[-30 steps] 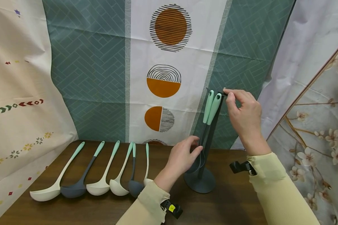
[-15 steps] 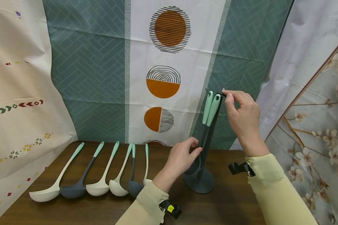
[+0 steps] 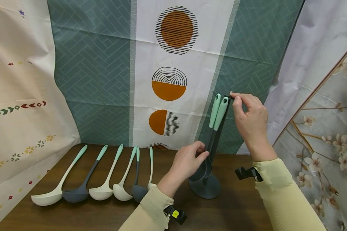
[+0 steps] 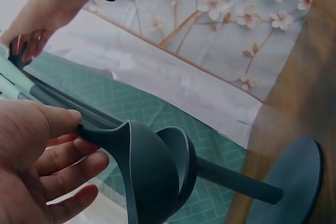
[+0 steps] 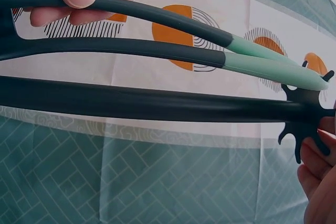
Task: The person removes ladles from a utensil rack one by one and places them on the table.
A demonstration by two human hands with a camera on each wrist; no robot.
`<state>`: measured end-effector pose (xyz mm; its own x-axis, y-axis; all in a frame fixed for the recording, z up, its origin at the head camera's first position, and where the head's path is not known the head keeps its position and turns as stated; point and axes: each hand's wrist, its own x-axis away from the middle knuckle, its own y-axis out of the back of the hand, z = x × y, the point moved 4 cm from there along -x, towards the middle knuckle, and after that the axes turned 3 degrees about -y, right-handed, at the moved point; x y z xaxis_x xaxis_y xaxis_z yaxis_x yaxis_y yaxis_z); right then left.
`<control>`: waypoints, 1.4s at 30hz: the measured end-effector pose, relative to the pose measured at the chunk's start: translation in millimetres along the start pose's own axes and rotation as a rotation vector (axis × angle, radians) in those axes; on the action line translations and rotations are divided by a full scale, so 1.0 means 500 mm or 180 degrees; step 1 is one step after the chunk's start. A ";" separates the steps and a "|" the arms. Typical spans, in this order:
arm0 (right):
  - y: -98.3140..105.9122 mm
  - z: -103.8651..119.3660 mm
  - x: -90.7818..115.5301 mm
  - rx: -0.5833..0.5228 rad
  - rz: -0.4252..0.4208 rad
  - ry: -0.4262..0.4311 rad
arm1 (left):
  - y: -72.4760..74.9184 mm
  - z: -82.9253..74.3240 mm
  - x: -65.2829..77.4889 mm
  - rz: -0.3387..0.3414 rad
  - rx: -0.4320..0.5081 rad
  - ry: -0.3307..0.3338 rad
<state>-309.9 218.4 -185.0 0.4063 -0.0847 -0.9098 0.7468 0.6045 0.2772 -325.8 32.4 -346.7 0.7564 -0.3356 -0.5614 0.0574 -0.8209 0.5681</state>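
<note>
Two dark grey ladles with mint handles hang by their handle holes from the hooked top of a dark utensil stand [image 3: 204,190]. My left hand [image 3: 188,159] pinches one ladle [image 5: 157,14] low on its shaft, just above the bowl. The other ladle [image 5: 152,44] hangs close beside it; in the left wrist view their bowls sit one against the other. My right hand [image 3: 251,118] pinches a hook of the stand's hooked top [image 5: 307,103] between thumb and fingers. The stand's post [image 5: 157,99] runs alongside both ladles.
Left of the stand, several ladles lie in a row on the brown table [image 3: 237,205], some cream, such as the leftmost ladle [image 3: 47,199], some dark grey, such as the second ladle [image 3: 76,195]. Patterned cloths, including a green cloth [image 3: 89,64], hang behind and at both sides.
The bowls of the two hanging ladles have shifted slightly beside the stand's post, with more of the rear bowl showing at the right. Both hands keep nearly the same place and hold.
</note>
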 end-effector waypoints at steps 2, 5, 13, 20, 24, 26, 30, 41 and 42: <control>0.000 0.000 0.000 -0.0008 -0.0004 -0.0001 | 0.001 0.000 0.000 -0.0005 0.0005 -0.0002; -0.001 0.001 0.000 -0.0016 -0.0010 -0.0008 | 0.003 0.000 0.000 -0.0010 0.0002 0.0000; 0.000 0.001 0.001 -0.0007 -0.0023 -0.0014 | 0.008 0.000 -0.001 -0.0017 -0.0038 -0.0002; 0.000 0.000 0.001 0.0001 -0.0022 -0.0025 | 0.014 -0.003 0.000 -0.0041 -0.0055 -0.0021; 0.000 0.000 0.001 -0.0005 -0.0025 -0.0012 | 0.017 -0.005 0.000 -0.0049 -0.0028 -0.0034; 0.000 0.000 0.000 -0.0002 -0.0022 -0.0005 | 0.019 -0.005 0.001 -0.0056 -0.0014 -0.0029; 0.000 0.001 0.001 0.0003 -0.0013 -0.0002 | 0.024 -0.005 0.003 -0.0071 -0.0006 -0.0023; 0.000 0.001 0.002 0.0006 -0.0010 -0.0024 | 0.035 -0.010 0.005 -0.0119 -0.0022 -0.0035; 0.000 0.001 0.001 0.0004 -0.0012 -0.0024 | 0.036 -0.010 0.005 -0.0124 -0.0020 -0.0043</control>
<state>-309.4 217.7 -185.4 0.4073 -0.0929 -0.9086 0.7490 0.6033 0.2741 -319.5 19.1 -334.9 0.7447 -0.3097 -0.5912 0.0908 -0.8305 0.5495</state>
